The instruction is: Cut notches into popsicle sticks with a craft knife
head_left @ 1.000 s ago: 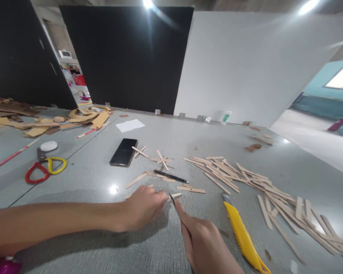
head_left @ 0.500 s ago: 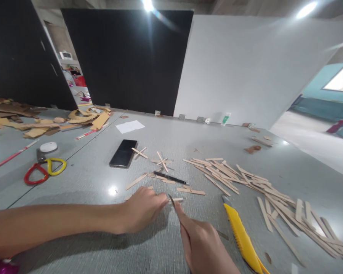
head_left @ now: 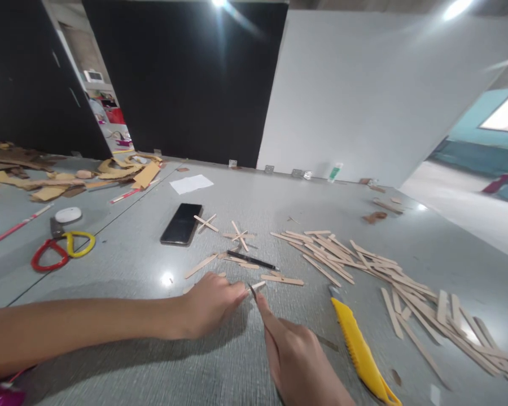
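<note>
A grey table (head_left: 220,369) lies under the left hand (head_left: 214,304) and right hand (head_left: 295,351); beyond them stand a black board (head_left: 190,84) and a white board (head_left: 355,101). Between the hands is a stick (head_left: 259,285), pinched by the left; the right grips a blade (head_left: 253,292) at it.

No text, label, brand, number or sign can be read. On the green-and-white tube (head_left: 334,172) at the back edge of the bench (head_left: 254,206), any print is too small and blurred to make out; likewise on the red-and-white stick (head_left: 14,228) reaching the bench's left side.
</note>
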Demonstrator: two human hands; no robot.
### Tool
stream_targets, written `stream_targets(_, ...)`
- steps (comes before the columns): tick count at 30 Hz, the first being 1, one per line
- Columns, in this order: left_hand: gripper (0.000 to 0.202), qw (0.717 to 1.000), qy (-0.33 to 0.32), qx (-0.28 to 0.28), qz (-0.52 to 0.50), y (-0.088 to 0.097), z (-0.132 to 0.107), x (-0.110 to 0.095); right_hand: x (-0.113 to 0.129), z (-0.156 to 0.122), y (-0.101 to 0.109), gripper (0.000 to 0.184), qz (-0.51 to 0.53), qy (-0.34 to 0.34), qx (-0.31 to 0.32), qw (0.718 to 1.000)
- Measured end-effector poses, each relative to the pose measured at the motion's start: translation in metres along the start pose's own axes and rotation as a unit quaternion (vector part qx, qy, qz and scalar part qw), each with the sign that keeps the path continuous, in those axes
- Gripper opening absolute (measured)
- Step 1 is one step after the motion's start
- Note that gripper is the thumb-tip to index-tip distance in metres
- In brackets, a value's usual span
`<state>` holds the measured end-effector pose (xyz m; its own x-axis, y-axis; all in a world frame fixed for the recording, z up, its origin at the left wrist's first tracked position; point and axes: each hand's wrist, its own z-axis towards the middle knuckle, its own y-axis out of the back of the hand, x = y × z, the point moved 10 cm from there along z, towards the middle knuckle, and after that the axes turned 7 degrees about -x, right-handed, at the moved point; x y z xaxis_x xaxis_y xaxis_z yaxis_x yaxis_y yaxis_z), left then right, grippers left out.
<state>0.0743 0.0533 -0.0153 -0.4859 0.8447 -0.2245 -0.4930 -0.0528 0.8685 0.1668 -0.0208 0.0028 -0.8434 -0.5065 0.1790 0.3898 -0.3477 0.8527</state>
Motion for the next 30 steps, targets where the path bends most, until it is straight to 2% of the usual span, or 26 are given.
stream_targets(6,0.036,1.0,-0.005,0.001,0.003,-0.002,-0.001,-0.001,-0.007,0.008,-0.006,0.059,0.008,-0.01,0.019,1.0)
stream_targets(16,0.048,0.999,0.034,-0.019,0.012,0.002,-0.001,0.001,0.0,-0.015,-0.005,0.068,-0.051,0.014,0.022,0.998)
stream_targets(22,0.052,1.0,0.001,-0.03,-0.003,0.002,0.0,0.0,-0.003,-0.008,-0.007,0.064,-0.016,-0.004,0.025,1.0)
stream_targets(30,0.049,0.999,-0.007,-0.037,-0.015,0.002,-0.001,0.002,-0.018,0.001,-0.004,0.06,0.059,-0.065,0.045,0.995)
